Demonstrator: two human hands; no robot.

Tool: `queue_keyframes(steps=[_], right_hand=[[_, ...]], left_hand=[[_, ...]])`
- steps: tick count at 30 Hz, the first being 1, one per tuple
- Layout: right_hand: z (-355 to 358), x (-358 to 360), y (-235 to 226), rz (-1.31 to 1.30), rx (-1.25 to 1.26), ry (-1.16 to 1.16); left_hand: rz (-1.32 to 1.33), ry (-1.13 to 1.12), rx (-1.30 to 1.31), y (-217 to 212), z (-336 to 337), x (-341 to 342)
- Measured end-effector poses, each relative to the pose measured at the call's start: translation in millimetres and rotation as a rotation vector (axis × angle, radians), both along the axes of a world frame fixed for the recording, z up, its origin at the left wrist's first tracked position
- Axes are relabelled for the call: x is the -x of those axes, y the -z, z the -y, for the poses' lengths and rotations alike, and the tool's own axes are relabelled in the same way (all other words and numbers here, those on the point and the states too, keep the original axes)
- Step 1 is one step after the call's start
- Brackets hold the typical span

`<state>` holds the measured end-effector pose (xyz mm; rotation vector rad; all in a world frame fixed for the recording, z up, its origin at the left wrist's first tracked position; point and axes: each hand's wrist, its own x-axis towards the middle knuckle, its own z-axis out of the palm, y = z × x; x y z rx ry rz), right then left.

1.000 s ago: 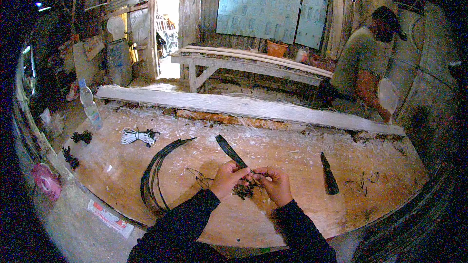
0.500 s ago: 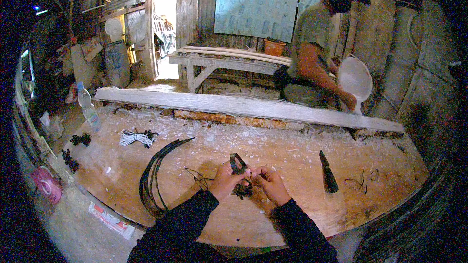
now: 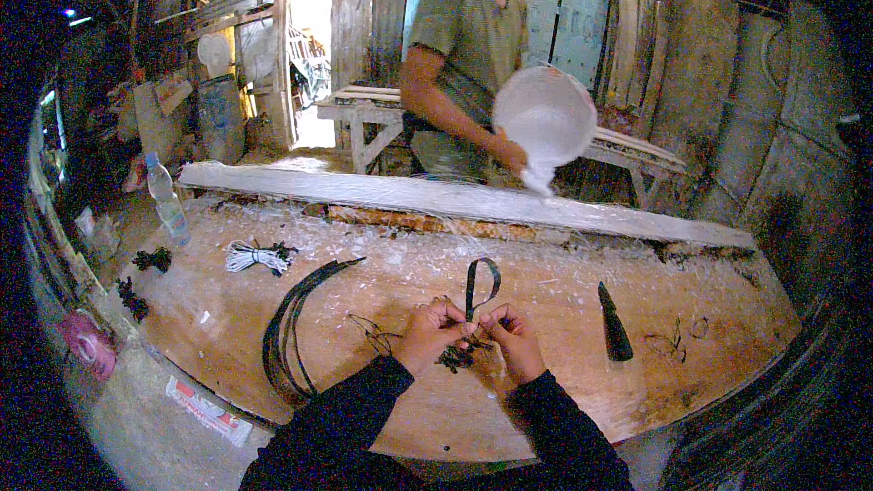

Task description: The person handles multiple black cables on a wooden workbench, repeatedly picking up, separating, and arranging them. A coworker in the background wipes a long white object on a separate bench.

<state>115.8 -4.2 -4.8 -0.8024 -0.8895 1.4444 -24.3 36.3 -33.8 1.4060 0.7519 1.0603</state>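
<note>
Hands met over the wooden table (image 3: pixel 546 418): left hand (image 3: pixel 432 335) and right hand (image 3: pixel 514 338) both pinched a black strip (image 3: pixel 480 284) bent into one upright loop. Nothing finished showed; curved black strips (image 3: pixel 296 327) lay unused beside them.

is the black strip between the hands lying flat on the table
No, the black strip stands up in a loop, pinched by the left hand and right hand.
</note>
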Motion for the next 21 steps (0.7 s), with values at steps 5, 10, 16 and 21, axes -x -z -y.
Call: queue_keyframes(steps=[5, 10, 16, 21], right_hand=[[1, -1, 2, 0.004, -0.084, -0.018], [-5, -7, 9, 0.072, -0.127, -0.021], [-9, -12, 14, -0.027, -0.13, -0.127], [-7, -9, 8, 0.141, -0.063, -0.021]], left_hand=[[0.125, 0.021, 0.051, 8, -2, -2], [0.117, -0.011, -0.015, 22, -11, -3], [0.147, -0.027, -0.012, 19, -12, 0], [0.198, 0.017, -0.008, 12, -8, 1]])
